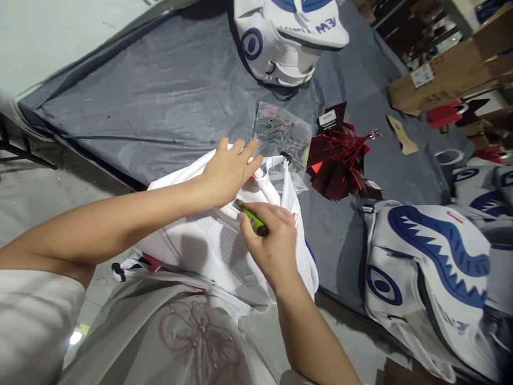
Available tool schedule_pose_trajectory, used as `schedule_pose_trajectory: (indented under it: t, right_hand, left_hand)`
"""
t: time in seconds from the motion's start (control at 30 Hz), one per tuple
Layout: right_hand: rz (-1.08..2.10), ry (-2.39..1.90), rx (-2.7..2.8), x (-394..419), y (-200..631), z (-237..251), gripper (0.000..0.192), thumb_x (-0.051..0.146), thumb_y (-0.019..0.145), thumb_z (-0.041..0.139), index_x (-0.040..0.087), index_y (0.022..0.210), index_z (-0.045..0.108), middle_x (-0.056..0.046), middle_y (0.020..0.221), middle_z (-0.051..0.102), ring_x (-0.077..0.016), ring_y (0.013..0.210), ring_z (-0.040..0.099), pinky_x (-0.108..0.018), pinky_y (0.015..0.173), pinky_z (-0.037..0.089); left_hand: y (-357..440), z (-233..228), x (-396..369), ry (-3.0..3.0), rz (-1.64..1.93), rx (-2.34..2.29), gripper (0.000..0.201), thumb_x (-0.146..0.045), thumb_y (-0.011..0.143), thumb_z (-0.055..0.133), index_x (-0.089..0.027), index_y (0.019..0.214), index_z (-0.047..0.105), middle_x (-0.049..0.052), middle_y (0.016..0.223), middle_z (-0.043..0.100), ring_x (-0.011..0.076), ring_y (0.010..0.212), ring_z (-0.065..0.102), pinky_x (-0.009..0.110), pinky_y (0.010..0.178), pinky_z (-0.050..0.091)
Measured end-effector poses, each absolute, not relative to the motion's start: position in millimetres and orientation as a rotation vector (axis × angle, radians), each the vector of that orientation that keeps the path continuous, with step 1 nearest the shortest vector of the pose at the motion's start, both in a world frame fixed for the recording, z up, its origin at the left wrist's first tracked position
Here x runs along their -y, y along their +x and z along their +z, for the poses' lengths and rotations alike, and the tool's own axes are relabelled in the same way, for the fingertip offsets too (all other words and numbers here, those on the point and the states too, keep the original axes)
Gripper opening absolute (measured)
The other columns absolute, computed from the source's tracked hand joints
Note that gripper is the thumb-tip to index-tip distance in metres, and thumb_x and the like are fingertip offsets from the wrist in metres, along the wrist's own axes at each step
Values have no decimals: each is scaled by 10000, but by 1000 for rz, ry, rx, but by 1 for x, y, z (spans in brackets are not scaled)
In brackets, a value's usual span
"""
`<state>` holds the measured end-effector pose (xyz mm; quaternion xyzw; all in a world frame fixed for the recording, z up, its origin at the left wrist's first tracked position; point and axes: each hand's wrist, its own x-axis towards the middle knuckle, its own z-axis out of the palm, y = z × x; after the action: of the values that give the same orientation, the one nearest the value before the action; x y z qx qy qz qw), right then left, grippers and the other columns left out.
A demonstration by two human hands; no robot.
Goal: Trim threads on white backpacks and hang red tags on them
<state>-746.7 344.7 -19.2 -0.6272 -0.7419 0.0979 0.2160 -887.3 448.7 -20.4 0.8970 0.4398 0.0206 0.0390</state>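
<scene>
A white backpack (224, 246) leans against the table edge in front of me, its perforated panel facing up. My left hand (230, 171) lies across its upper edge, fingers bent over the fabric beside the white top loop and straps; its thumb is hidden. Just below, my right hand (270, 235) is closed around a slim green tool with a black end (254, 220), perhaps a cutter or a marker. Its tip points at the backpack close under my left hand, and I cannot make out whether it touches the fabric.
Behind the backpack, a clear plastic bag (282, 136) and a bunch of dark red tags (340, 158) lie on the grey-covered table (140, 101). Other white-and-blue backpacks stand at the back (292, 43) and right (428, 278). Cardboard boxes (436, 80) are at the far right.
</scene>
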Motion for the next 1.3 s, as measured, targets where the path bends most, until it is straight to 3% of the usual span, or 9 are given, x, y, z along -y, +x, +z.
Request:
schedule_pose_trajectory:
  t: [0.4, 0.57, 0.73, 0.83, 0.97, 1.1, 1.3]
  right_hand:
    - [256, -1786, 2007, -344, -748, -22, 205, 278, 862, 596, 197, 971, 749, -69, 933, 772, -262, 894, 698, -436, 921, 469]
    - [338, -1786, 1957, -343, -743, -24, 206, 270, 846, 614, 199, 972, 760, -59, 875, 777, -260, 837, 714, -413, 850, 489]
    - [352, -1745, 1882, -337, -736, -28, 206, 276, 859, 610, 203, 981, 759, -51, 863, 782, -253, 809, 726, -405, 813, 481]
    - [415, -1615, 1801, -338, -743, -37, 191, 269, 862, 615, 210, 980, 752, -40, 942, 786, -240, 878, 730, -387, 829, 485]
    - [491, -1472, 1748, -346, -762, -47, 194, 246, 867, 615, 221, 1012, 743, -38, 1007, 781, -220, 926, 724, -384, 876, 472]
    - [512, -1456, 1742, -349, -769, -52, 210, 247, 869, 616, 213, 1038, 736, -53, 1027, 779, -232, 940, 718, -401, 887, 458]
    - [540, -1433, 1706, -353, -768, -53, 188, 254, 864, 622, 219, 1007, 739, -46, 1002, 783, -226, 920, 721, -387, 876, 462]
  left_hand:
    - [-887, -19, -450, 2799, -21, -1350, 719, -279, 868, 659, -178, 1504, 339, 170, 1634, 231, 356, 1367, 376, 510, 1072, 328]
    - [-888, -9, -454, 2759, -113, -1339, 799, -284, 832, 689, -201, 1528, 305, 160, 1646, 199, 353, 1395, 345, 516, 1104, 310]
    - [-903, 8, -463, 2623, -435, -1347, 1205, -408, 695, 830, -313, 1596, 35, 135, 1682, -63, 409, 1476, 201, 527, 1086, 378]
    - [-914, 14, -461, 2512, -474, -1457, 1296, -414, 694, 832, -349, 1577, -115, 137, 1668, -161, 422, 1447, 270, 493, 1031, 452]
    - [-918, 11, -453, 2520, -441, -1513, 1305, -360, 716, 808, -317, 1564, -183, 157, 1664, -159, 397, 1397, 354, 447, 970, 510]
    - [-915, 4, -449, 2530, -408, -1584, 1298, -344, 704, 814, -328, 1570, -152, 172, 1665, -131, 409, 1363, 389, 440, 898, 545]
    - [-921, 3, -453, 2548, -372, -1496, 1205, -275, 751, 747, -295, 1580, -128, 199, 1661, 56, 385, 1367, 417, 434, 973, 501]
